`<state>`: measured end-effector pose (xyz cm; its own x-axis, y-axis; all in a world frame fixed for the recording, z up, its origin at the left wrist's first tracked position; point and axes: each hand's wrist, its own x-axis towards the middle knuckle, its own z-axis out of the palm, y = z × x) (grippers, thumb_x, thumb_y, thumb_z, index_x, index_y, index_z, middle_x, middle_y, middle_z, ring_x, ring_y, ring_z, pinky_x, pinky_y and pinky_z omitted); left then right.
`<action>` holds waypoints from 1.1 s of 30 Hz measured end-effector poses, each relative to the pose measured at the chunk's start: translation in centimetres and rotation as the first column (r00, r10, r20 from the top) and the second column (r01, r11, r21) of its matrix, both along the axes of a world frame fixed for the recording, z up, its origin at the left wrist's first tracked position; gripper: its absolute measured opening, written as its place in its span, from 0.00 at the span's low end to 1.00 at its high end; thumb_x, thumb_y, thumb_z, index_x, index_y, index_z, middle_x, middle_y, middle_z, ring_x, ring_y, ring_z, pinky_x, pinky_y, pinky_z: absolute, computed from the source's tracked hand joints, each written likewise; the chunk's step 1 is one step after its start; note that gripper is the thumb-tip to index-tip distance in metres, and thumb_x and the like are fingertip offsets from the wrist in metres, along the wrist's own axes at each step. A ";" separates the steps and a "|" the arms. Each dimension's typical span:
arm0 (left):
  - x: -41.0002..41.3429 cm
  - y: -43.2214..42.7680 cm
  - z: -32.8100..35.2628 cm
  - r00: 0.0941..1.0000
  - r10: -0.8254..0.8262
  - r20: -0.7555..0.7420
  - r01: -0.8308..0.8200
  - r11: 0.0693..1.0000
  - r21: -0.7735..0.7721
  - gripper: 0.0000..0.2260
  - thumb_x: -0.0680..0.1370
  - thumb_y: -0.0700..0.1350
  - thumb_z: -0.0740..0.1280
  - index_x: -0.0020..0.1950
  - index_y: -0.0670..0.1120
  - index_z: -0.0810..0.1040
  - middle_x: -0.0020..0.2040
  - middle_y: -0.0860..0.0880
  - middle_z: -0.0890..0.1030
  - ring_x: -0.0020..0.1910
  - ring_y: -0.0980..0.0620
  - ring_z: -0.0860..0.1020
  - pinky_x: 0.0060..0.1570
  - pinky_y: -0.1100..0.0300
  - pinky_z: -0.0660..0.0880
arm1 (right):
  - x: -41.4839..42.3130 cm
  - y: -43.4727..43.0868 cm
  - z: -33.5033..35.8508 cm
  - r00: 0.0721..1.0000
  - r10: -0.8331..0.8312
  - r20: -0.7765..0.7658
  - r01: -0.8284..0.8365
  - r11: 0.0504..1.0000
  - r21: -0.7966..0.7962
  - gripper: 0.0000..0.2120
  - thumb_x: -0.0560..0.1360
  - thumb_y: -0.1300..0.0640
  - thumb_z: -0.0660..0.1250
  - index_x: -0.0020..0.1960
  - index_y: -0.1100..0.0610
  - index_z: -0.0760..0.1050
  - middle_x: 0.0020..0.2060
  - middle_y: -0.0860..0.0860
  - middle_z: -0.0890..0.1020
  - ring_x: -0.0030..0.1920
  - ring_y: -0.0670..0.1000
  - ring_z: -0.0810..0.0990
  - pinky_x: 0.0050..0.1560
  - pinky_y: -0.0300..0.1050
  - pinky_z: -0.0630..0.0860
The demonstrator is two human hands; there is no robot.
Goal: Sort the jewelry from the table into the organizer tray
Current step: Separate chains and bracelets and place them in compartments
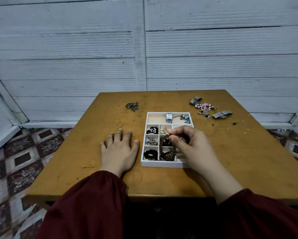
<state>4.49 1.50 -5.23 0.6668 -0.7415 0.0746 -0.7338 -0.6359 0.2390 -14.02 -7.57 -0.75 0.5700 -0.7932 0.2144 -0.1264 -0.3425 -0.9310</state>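
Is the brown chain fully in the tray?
Partly in: the brown chain is piled in a front compartment of the organizer tray, but the right hand pinches its upper end.

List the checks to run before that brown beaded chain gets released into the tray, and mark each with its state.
1. Right hand pinches the brown beaded chain: ok.
2. Chain's lower end is piled inside the organizer tray: ok.
3. Whole chain is within one compartment: cannot tell; it seems to hang across a divider.
4. Left hand is out of the tray: ok, it lies flat on the table beside it.
5. Tray's right column is free: cannot tell, the right hand hides it.
6. All jewelry is sorted: not ok; a dark chain pile, two watches and pink beads lie on the table.
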 end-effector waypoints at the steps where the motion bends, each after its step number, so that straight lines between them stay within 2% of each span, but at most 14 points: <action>1: 0.0 0.0 0.0 1.000 0.001 0.001 -0.001 1.000 -0.001 0.25 0.80 0.62 0.47 0.76 0.57 0.56 0.78 0.50 0.54 0.76 0.45 0.51 0.72 0.42 0.47 | 0.0 -0.1 0.0 1.000 -0.009 -0.022 0.008 0.999 -0.033 0.04 0.75 0.63 0.68 0.45 0.56 0.79 0.32 0.46 0.76 0.27 0.36 0.72 0.29 0.26 0.66; 6: 0.1 -0.1 -0.2 1.000 0.000 0.025 0.000 1.000 -0.017 0.24 0.80 0.62 0.48 0.75 0.57 0.58 0.77 0.50 0.57 0.75 0.46 0.53 0.72 0.42 0.50 | 0.1 -0.3 -0.2 0.990 -0.071 -0.118 0.045 0.977 -0.208 0.03 0.74 0.63 0.69 0.45 0.56 0.79 0.31 0.43 0.75 0.30 0.36 0.72 0.31 0.27 0.67; 9: 0.2 -0.1 -0.3 1.000 0.004 0.025 -0.003 1.000 -0.026 0.24 0.79 0.62 0.49 0.74 0.57 0.59 0.77 0.50 0.57 0.75 0.46 0.53 0.72 0.42 0.50 | 0.3 -0.3 -0.2 0.984 -0.087 -0.157 0.048 0.970 -0.239 0.04 0.73 0.62 0.70 0.45 0.54 0.79 0.34 0.43 0.78 0.34 0.40 0.76 0.34 0.28 0.70; 11: 0.2 -0.1 -0.3 1.000 0.004 0.025 -0.003 1.000 -0.027 0.24 0.79 0.62 0.49 0.74 0.57 0.59 0.77 0.50 0.58 0.75 0.46 0.54 0.72 0.42 0.50 | 0.4 -0.4 -0.4 0.975 -0.102 -0.199 0.045 0.961 -0.271 0.04 0.73 0.60 0.71 0.44 0.51 0.79 0.36 0.43 0.80 0.38 0.42 0.79 0.38 0.32 0.74; 14: 0.3 -0.2 -0.3 1.000 0.003 0.024 -0.002 1.000 -0.027 0.24 0.79 0.62 0.49 0.74 0.57 0.60 0.77 0.50 0.58 0.75 0.46 0.54 0.71 0.42 0.50 | 0.3 -0.3 -0.6 0.960 -0.133 -0.247 0.044 0.942 -0.334 0.05 0.71 0.55 0.73 0.41 0.47 0.78 0.34 0.41 0.81 0.41 0.43 0.80 0.47 0.45 0.78; 18: 0.3 -0.2 -0.3 1.000 0.002 0.026 -0.002 1.000 -0.025 0.24 0.79 0.62 0.49 0.74 0.57 0.59 0.76 0.49 0.58 0.75 0.45 0.54 0.71 0.41 0.50 | 0.2 -0.1 -0.6 0.949 -0.131 -0.286 0.027 0.940 -0.341 0.07 0.68 0.52 0.74 0.36 0.46 0.76 0.30 0.41 0.81 0.38 0.42 0.81 0.48 0.49 0.78; 21: 0.3 -0.2 -0.3 1.000 0.006 0.028 -0.005 1.000 -0.029 0.24 0.79 0.62 0.49 0.73 0.57 0.59 0.76 0.49 0.58 0.75 0.45 0.54 0.71 0.41 0.50 | 0.1 0.0 -0.6 0.925 -0.170 -0.339 0.022 0.916 -0.400 0.08 0.67 0.46 0.73 0.33 0.44 0.75 0.33 0.40 0.80 0.45 0.45 0.77 0.53 0.47 0.72; 23: 0.3 -0.2 -0.3 1.000 0.007 0.027 -0.006 0.999 -0.034 0.24 0.79 0.63 0.50 0.73 0.57 0.60 0.76 0.49 0.58 0.75 0.45 0.54 0.71 0.41 0.50 | 0.0 0.3 -0.3 0.884 -0.229 -0.407 0.018 0.887 -0.461 0.07 0.67 0.43 0.72 0.34 0.43 0.76 0.39 0.40 0.78 0.52 0.47 0.69 0.51 0.44 0.62; 25: 0.3 -0.2 -0.3 1.000 0.009 0.026 -0.008 0.999 -0.037 0.24 0.79 0.63 0.50 0.73 0.57 0.60 0.76 0.49 0.58 0.75 0.45 0.54 0.71 0.42 0.50 | 0.0 0.5 0.0 0.853 -0.243 -0.461 -0.009 0.878 -0.479 0.07 0.67 0.42 0.71 0.34 0.43 0.76 0.43 0.41 0.77 0.54 0.47 0.65 0.49 0.45 0.57; 29: 0.3 -0.2 -0.3 1.000 0.010 0.024 -0.009 0.999 -0.032 0.25 0.79 0.63 0.50 0.74 0.57 0.59 0.77 0.49 0.58 0.75 0.45 0.54 0.71 0.42 0.50 | 0.1 0.3 -0.3 0.819 -0.234 -0.524 -0.061 0.873 -0.484 0.09 0.68 0.42 0.70 0.36 0.45 0.80 0.45 0.40 0.75 0.55 0.47 0.62 0.47 0.45 0.54; 33: 0.4 -0.2 -0.4 1.000 0.016 0.015 -0.015 0.999 -0.036 0.25 0.79 0.63 0.50 0.74 0.57 0.60 0.77 0.49 0.58 0.75 0.44 0.53 0.72 0.42 0.50 | 0.2 -0.1 -0.4 0.817 -0.229 -0.529 -0.077 0.866 -0.494 0.08 0.70 0.47 0.66 0.39 0.48 0.82 0.45 0.40 0.75 0.55 0.48 0.62 0.47 0.44 0.53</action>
